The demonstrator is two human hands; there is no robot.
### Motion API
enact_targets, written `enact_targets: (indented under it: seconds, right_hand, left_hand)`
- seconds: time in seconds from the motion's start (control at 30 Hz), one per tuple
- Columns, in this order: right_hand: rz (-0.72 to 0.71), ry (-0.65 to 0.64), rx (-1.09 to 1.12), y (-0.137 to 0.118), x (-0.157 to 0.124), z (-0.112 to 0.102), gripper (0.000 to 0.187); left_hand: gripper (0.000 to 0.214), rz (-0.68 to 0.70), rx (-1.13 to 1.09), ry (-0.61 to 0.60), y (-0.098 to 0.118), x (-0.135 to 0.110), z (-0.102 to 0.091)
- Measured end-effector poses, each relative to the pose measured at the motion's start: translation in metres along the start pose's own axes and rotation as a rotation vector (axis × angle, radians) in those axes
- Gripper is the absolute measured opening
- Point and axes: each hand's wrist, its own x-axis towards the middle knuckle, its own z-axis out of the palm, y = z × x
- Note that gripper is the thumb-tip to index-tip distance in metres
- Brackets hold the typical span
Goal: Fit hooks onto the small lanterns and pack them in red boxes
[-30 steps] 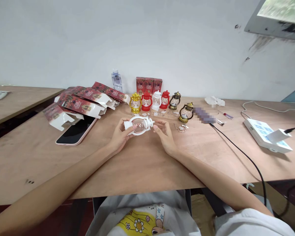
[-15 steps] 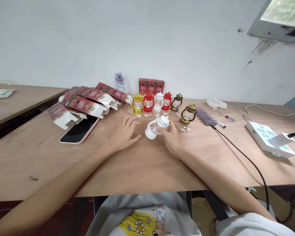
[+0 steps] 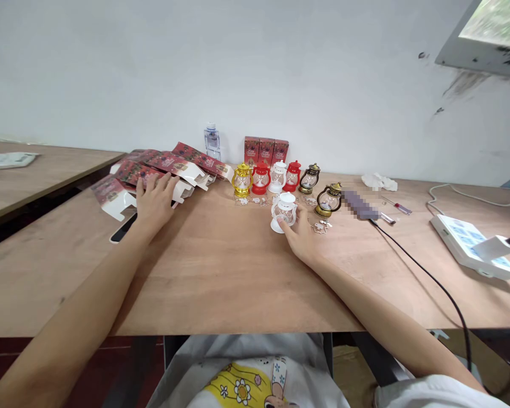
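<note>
My right hand grips a small white lantern that stands upright on the wooden table, just in front of a row of little lanterns. That row has a gold lantern, a red lantern, a white one, another red one and two dark bronze ones. My left hand lies with fingers spread on a pile of flattened red and white boxes at the left, above a pink phone.
Three upright red boxes and a small clear bottle stand by the wall. Small metal bits lie by the lanterns. A black cable runs right, near a white device, a screwdriver and crumpled white paper.
My left hand let go of the white lantern and moved left onto the flattened boxes. My right hand took the lantern and stood it upright near the row.
</note>
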Motion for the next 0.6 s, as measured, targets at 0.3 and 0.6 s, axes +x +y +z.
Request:
enact_targets:
  seconds: [0.3,0.6]
  right_hand:
    - [-0.407,0.301,-0.268,-0.003,-0.008,-0.001,0.049]
    - [-0.801,0.101,-0.344,-0.024,-0.032,0.005,0.058]
  left_hand:
    - [0.033,0.106,-0.011,0.014,0.000,0.011,-0.010]
    - [0.065,0.155,-0.200,0.245,0.064,0.015,-0.045]
